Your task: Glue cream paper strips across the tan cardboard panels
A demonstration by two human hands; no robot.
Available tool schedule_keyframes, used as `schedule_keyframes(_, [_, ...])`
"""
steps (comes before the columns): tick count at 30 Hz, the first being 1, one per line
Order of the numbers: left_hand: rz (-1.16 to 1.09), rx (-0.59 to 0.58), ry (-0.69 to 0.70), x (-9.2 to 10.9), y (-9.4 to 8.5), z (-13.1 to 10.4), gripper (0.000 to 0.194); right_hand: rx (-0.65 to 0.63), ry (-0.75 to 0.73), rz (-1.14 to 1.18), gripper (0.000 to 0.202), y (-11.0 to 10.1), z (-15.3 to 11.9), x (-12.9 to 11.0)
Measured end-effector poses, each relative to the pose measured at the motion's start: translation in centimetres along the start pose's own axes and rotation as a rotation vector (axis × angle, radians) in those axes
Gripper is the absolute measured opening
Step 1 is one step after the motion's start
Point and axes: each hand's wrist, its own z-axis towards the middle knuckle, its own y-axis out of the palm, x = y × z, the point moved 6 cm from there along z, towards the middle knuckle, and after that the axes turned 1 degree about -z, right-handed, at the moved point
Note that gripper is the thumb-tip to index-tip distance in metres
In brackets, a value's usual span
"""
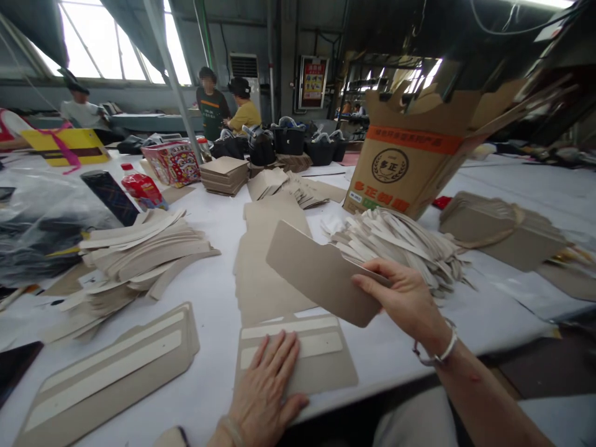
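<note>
My left hand [267,379] lies flat, fingers stretched out, on a grey-brown cardboard panel [330,372] that carries two pale strips. In my right hand [405,295] is another cardboard panel [316,273], pinched at its right end between thumb and fingers and raised at a tilt above the table. Behind the lower panel, a row of overlapping cardboard pieces [270,261] runs away from me. At the left lies a stack of panels with pale strips [116,372].
Loose pale strips form a pile on the left [144,261] and another on the right [395,242]. A printed cardboard box [405,161] stands behind the right pile. Farther back are a red bottle [142,186], a cardboard stack [225,174] and several people.
</note>
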Motion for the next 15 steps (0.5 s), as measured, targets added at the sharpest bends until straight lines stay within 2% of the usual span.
schedule_keyframes(4, [0.081, 0.069, 0.042, 0.2, -0.2, 0.0, 0.076, 0.004, 0.02, 0.078, 0.018, 0.3, 0.2, 0.9])
schedule_keyframes(8, [0.161, 0.122, 0.069, 0.2, -0.4, 0.1, 0.074, 0.022, -0.039, 0.141, 0.018, 1.6, 2.8, 0.9])
schedule_keyframes(12, [0.248, 0.173, 0.108, 0.5, -0.5, 0.2, 0.074, 0.226, -0.117, -0.035, 0.02, 1.5, 4.9, 0.7])
schedule_keyframes(14, [0.269, 0.201, 0.115, 0.6, -0.9, 0.2, 0.074, 0.28, -0.201, -0.151, 0.026, 1.6, 4.2, 0.4])
schedule_keyframes(15, [0.269, 0.217, 0.114, 0.6, -1.2, 0.1, 0.072, 0.259, -0.235, -0.208, 0.023, 2.0, 3.4, 0.4])
